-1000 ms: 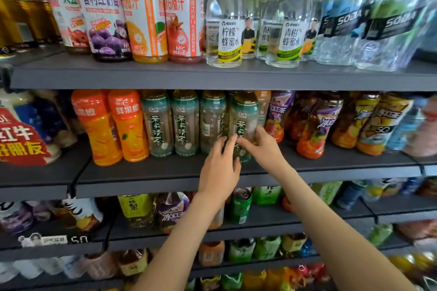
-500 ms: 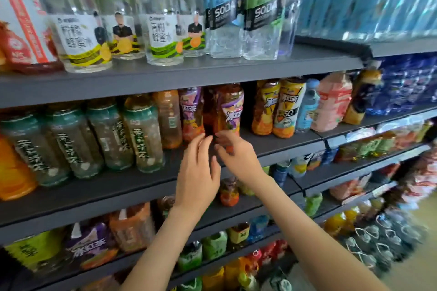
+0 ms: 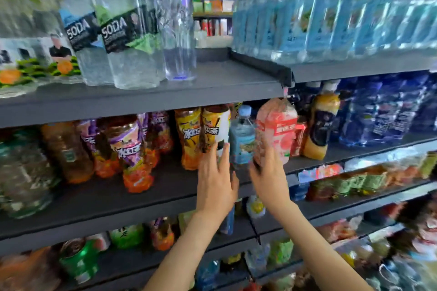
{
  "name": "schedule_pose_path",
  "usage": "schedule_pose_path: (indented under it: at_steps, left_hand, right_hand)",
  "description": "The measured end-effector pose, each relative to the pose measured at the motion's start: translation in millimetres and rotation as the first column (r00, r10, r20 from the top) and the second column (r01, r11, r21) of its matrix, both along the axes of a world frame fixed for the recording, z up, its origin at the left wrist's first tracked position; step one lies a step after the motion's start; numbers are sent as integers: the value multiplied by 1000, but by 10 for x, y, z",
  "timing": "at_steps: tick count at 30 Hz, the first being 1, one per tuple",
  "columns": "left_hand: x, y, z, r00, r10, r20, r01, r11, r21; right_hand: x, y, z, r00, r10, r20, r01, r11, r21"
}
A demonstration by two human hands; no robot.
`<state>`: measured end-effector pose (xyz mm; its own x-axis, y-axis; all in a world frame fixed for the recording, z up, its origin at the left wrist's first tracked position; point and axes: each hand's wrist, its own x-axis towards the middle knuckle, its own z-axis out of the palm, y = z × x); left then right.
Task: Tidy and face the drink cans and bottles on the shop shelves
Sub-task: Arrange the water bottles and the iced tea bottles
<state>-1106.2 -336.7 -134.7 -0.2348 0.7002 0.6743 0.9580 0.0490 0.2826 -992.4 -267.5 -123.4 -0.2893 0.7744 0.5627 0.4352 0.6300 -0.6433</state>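
On the middle shelf (image 3: 165,186), a small light-blue bottle (image 3: 242,143) stands between a yellow-labelled tea bottle (image 3: 214,130) and a pink bottle (image 3: 276,129). My left hand (image 3: 216,182) is raised with straight fingers, and its fingertips reach the base of the yellow-labelled bottle. My right hand (image 3: 268,175) is blurred, with its fingers up against the lower left side of the pink bottle. Neither hand clearly wraps round a bottle. The small blue bottle sits in the gap between both hands.
Purple-labelled tea bottles (image 3: 127,146) lean at the left of the same shelf. Clear soda bottles (image 3: 125,40) stand on the shelf above, with blue water bottles (image 3: 331,12) to the right. An orange juice bottle (image 3: 320,125) stands right of the pink one. Lower shelves hold cans and bottles.
The view has swung right along the shelf. Both hands have moved from the green tea bottles, past the purple-labelled ones, to the yellow-labelled, small blue and pink bottles.
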Motion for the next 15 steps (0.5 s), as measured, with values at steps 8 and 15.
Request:
schedule_pose_path:
  at_steps: [8,15]
  left_hand:
    - [72,301,107,972,204,-115,-206,978,-10]
    - [46,300,136,957,240,-165,-243,970,1]
  right_hand:
    - [-317,490,464,961,147,233,-180,975,128]
    - [-269,489,520,938,0,345,-75,977,202]
